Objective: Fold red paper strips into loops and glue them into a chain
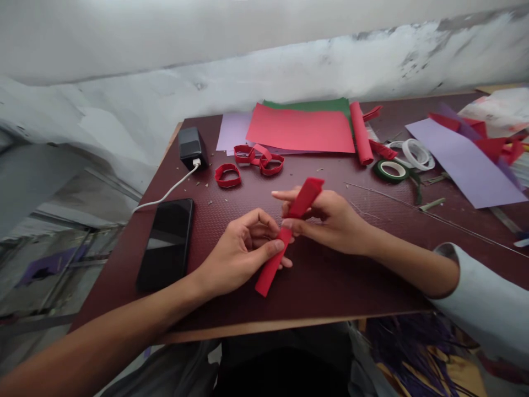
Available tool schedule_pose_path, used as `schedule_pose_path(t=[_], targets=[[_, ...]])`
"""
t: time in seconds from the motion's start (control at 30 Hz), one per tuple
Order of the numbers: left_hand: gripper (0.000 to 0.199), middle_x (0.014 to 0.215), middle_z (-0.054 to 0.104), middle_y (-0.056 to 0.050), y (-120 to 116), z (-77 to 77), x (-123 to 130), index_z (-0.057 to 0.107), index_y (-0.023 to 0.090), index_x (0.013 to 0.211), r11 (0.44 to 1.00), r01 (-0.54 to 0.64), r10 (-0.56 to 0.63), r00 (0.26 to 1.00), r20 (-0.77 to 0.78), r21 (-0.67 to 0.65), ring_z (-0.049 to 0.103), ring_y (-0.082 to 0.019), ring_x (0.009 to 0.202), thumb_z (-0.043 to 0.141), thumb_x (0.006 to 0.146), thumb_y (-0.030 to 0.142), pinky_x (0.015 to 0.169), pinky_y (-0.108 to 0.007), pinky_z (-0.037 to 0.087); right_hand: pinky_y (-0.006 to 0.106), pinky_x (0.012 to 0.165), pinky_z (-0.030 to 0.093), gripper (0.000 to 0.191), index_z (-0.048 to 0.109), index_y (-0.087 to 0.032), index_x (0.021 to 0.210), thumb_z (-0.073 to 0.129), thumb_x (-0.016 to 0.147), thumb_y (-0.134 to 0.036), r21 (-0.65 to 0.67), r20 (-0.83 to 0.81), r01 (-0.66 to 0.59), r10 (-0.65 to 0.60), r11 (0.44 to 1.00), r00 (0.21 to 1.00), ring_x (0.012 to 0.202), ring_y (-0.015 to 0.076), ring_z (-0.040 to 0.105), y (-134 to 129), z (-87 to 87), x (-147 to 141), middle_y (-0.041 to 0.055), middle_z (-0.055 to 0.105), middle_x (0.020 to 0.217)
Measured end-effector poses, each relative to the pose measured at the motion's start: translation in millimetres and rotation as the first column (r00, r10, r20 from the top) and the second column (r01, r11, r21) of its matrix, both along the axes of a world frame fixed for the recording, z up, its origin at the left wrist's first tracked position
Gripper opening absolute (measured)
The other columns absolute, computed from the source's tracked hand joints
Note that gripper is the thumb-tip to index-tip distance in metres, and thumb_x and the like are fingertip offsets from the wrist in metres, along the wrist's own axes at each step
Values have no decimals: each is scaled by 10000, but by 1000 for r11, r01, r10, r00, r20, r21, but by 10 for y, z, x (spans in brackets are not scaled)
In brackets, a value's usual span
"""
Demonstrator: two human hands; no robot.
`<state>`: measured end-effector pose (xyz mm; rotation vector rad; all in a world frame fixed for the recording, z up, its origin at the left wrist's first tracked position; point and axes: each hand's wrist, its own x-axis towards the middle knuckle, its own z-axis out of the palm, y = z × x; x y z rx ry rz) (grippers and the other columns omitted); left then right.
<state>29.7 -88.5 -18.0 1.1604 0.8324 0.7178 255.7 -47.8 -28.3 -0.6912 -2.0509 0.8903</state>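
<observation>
A folded red paper strip (270,268) slants between my two hands over the dark red table (322,292). My left hand (243,251) pinches its lower part, thumb on top and fingers curled beneath. Higher up, my right hand (324,220) grips the strip near its middle, thumb in front, with the index finger stretched out behind it. The strip's upper end looks doubled over. Beyond my hands lie a single red paper ring (227,175) and some linked red rings (271,164).
A phone (166,242) and a black power bank (191,146) with a white cable are at left. Red sheets (301,129) lie at the back. Green tape (390,171), a red roll (361,134), purple paper (465,160) and a thin wire are at right.
</observation>
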Motion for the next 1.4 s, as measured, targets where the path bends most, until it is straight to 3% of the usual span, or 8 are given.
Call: schedule_pose_path(t=[0.1,0.17,0.37,0.57,0.7,0.83,1.07,1.4], targets=[[238,932,766,-20,-8,-5,15,593,167,970,1000,-3,3,1000,-25,2,828,-198,769,800,936,280,677,-229,654,240,576,575,379,711,-144,1229,753,953,-401,-373,-25,-15,6,928,1000,636,128,671,1,-6,-22,12,708,798],[217,900,758,-17,-11,-10,20,622,156,966,1000,-5,5,999,-37,2,829,-201,780,801,933,274,658,-213,646,215,494,519,267,730,-149,988,742,956,-414,-420,-33,-80,73,904,997,540,99,612,-2,4,-24,-2,682,736],[252,981,774,-35,1,-34,10,640,148,972,998,-29,29,1000,-5,-54,835,-213,843,833,906,296,728,-239,665,215,602,487,144,730,-172,962,630,1034,-248,163,153,25,-50,986,987,654,99,637,-43,19,-30,14,719,801],[366,922,811,-78,6,-14,15,661,149,957,999,-37,36,999,-30,-30,828,-247,846,818,912,477,784,-328,679,285,546,327,229,693,-209,1156,470,1109,-192,681,260,-19,-217,732,941,580,102,454,-31,-10,27,-30,556,709],[554,823,811,-108,17,-2,11,693,126,983,995,-72,74,997,24,-70,824,-257,778,603,997,672,718,-327,674,315,556,339,216,687,-228,1137,488,1092,-157,757,277,-52,-248,651,929,589,126,437,-3,25,57,-31,512,699],[362,941,816,-81,10,3,0,696,136,1005,999,-24,25,999,-37,38,829,-233,886,783,944,482,783,-283,670,309,550,338,262,708,-216,1077,450,1107,-179,799,269,-18,-330,601,905,571,127,391,-2,19,63,-28,487,678],[190,935,787,-43,14,26,-7,694,127,1005,997,-16,20,999,-48,75,828,-182,873,779,963,292,772,-212,661,295,538,306,227,713,-219,968,516,1069,-168,788,244,45,-379,614,892,570,114,378,19,-20,101,-33,466,673],[287,1043,831,-97,22,5,-8,590,139,893,997,4,-4,1000,1,-74,838,-198,860,779,969,341,754,-230,677,286,532,297,239,729,-186,919,534,1038,-118,743,248,66,-365,666,897,579,114,375,24,-24,87,-24,477,691]])
